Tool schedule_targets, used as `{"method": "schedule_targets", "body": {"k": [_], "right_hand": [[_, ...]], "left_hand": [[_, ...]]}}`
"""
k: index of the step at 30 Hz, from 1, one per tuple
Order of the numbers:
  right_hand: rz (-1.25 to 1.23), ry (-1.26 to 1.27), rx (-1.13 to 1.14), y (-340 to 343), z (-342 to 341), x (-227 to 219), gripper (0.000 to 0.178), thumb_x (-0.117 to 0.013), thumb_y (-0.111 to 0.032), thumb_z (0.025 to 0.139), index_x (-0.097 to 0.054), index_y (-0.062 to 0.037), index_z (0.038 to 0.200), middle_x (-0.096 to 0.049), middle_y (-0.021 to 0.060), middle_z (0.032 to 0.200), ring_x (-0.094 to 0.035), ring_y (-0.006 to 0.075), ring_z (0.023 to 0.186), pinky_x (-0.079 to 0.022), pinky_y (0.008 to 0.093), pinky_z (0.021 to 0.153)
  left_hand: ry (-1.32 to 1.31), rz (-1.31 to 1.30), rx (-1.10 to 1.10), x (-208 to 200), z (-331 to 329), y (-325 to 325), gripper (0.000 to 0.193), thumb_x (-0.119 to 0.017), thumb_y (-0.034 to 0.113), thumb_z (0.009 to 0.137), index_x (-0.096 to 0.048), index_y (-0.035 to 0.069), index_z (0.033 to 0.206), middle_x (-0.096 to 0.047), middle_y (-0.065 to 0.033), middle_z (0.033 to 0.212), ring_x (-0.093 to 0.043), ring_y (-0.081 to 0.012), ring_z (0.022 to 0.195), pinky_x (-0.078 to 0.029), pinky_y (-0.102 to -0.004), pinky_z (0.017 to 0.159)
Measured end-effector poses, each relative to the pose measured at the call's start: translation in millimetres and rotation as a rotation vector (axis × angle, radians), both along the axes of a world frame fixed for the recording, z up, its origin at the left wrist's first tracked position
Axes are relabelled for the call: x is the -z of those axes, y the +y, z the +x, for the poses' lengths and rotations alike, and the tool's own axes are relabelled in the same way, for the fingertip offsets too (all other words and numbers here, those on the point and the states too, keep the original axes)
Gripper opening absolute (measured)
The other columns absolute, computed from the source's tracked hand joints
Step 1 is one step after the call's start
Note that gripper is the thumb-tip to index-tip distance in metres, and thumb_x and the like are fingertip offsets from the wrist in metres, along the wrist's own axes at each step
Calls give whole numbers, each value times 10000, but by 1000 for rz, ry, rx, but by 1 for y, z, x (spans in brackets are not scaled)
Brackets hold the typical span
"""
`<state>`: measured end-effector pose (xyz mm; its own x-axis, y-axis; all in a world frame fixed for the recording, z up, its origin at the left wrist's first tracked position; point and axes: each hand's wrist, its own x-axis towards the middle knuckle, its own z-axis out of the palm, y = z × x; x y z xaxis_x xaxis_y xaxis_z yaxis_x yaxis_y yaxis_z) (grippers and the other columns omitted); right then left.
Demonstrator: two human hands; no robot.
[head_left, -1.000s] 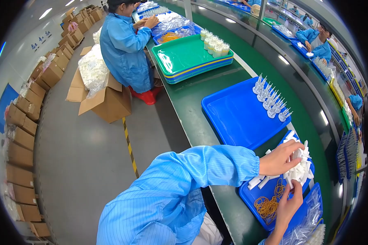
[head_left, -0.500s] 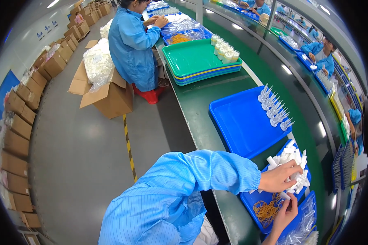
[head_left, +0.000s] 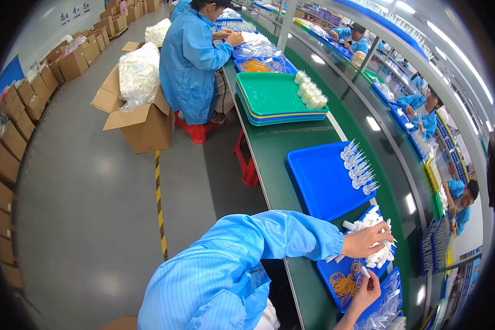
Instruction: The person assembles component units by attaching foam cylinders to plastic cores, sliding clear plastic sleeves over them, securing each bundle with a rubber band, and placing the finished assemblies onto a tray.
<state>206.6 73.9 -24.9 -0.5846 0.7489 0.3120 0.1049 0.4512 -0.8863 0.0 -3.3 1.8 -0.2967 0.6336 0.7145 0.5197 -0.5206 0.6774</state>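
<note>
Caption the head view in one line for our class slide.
Left hand at a heap of white pieces, right hand holding a single piece near orange bands in a blue tray.

Blue trays [head_left: 324,184] on green bench [head_left: 278,140]

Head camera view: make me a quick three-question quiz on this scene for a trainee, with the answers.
1. Which of the person's hands holds a white piece clear of the white pile?
2. True or false: the top tray of the stack is yellow.
3. Fill in: the tan loops lie in a ____ tray.

Key:
1. The right hand.
2. False; it is green.
3. Blue.
</note>
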Motion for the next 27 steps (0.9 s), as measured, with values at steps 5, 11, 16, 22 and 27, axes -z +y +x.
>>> {"method": "schedule_targets", "body": {"k": [5, 11, 16, 22, 27], "right_hand": [[-26, 71, 87, -9, 2, -15, 171, -624, 11, 942, -668, 66, 1098, -713, 103, 937, -671, 128, 803, -525, 234, 723], [-102, 187, 89, -19, 0, -32, 171, -624, -33, 957, -652, 59, 1098, -702, 92, 907, -661, 117, 758, -516, 226, 684], [-288, 232, -3, -19, 5, -27, 183, -625, -51, 965, -633, 26, 1131, -676, 65, 963, -658, 109, 755, -516, 214, 645], [-338, 310, 46, -23, 3, -28, 147, -635, -52, 958, -623, 23, 1084, -671, 61, 905, -646, 102, 733, -506, 207, 634], [-244, 264, 22, -21, 1, -21, 151, -635, -56, 961, -618, 24, 1088, -666, 56, 877, -631, 92, 715, -497, 204, 625]], "left_hand": [[-240, -8, 92, -2, 11, -4, 403, -579, -25, 886, -543, 46, 1281, -458, -147, 1264, -597, -269, 1077, -564, -336, 780], [-380, -84, 197, 15, 43, -2, 548, -553, -92, 825, -477, 86, 1337, -450, -141, 1282, -559, -238, 1136, -534, -334, 832], [-576, -74, 414, 13, 56, -10, 606, -575, -104, 794, -444, 95, 1351, -499, -135, 1250, -629, -234, 959, -512, -348, 848], [-627, -186, 450, 8, 63, -16, 615, -612, -91, 788, -454, 115, 1346, -505, -151, 1216, -643, -237, 1008, -519, -337, 815], [-715, -264, 433, 10, 66, -3, 594, -619, -85, 787, -465, 107, 1329, -497, -156, 1192, -657, -239, 1003, -526, -327, 802]]}}
